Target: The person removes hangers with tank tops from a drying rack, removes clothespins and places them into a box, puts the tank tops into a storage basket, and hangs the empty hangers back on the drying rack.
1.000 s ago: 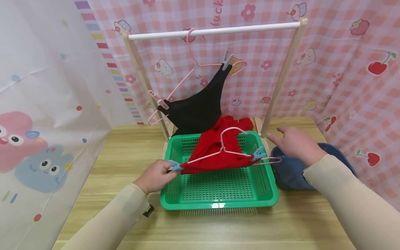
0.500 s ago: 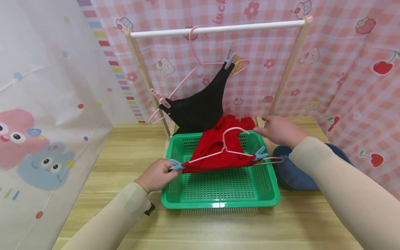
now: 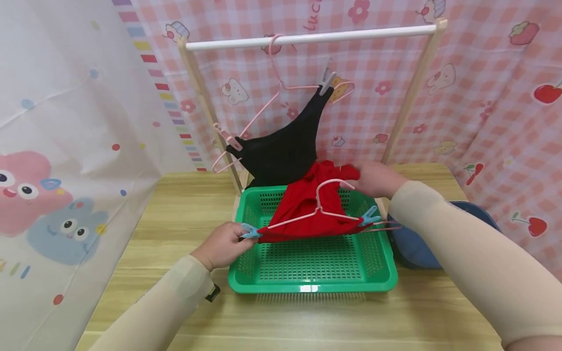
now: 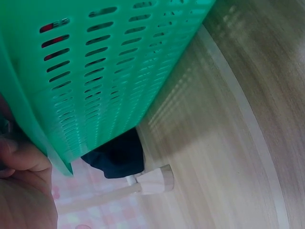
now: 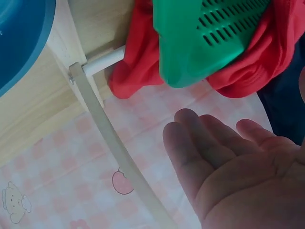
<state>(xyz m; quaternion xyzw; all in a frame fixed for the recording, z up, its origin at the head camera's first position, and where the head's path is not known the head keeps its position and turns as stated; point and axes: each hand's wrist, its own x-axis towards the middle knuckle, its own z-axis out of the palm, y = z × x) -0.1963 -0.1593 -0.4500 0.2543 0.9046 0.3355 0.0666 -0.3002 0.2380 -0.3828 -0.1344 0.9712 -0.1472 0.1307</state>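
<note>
My left hand grips the left end of a pink clothes hanger beside a blue clothespin. The hanger lies over the green basket with its hook pointing up and back. Clipped along it is a red garment, held at the right by another blue clothespin. The garment's far part spills over the basket's back rim. There, my right hand reaches beside the red cloth. Its fingers look extended, with nothing in them, in the right wrist view.
Behind the basket stands a wooden rack with a white rod. A black garment hangs on it from another pink hanger, held by a pink clothespin and a grey one. A blue basin sits at the right.
My right hand has moved left from above the basin to the red garment's far part. The left hand keeps its grip on the hanger.
</note>
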